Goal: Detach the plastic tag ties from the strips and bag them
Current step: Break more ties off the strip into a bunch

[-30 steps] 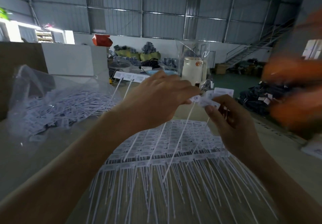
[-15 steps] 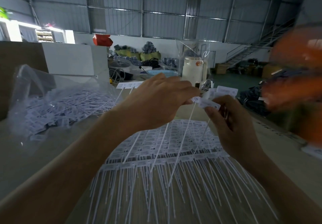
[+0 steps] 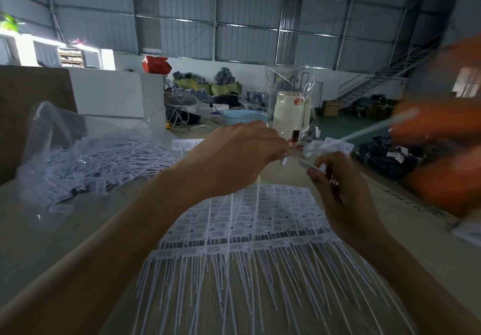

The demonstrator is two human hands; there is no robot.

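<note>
- Holding the work raised above the table (image 3: 65,243), you have your left hand (image 3: 234,157) with fingertips pinched together on a small white tie head, several thin tails hanging down from that grip.
- Your right hand (image 3: 335,178) has its fingers curled and clamped on the next bit of white plastic, just right of the left hand's piece; a narrow gap shows between the two, so they look apart.
- Below, near you, the stack of tag-tie strips (image 3: 242,230) lies flat, tails fanned toward you.
- Far left, the clear plastic bag (image 3: 86,157) already holds a heap of loose ties.
- Expect these ties to be very light and springy: tails whip and tangle, and the smooth plastic is likely slippery.
- Take hold at the stiff flat head, close to the joint, not on the tail; a short twist there should snap it cleanly.
</note>
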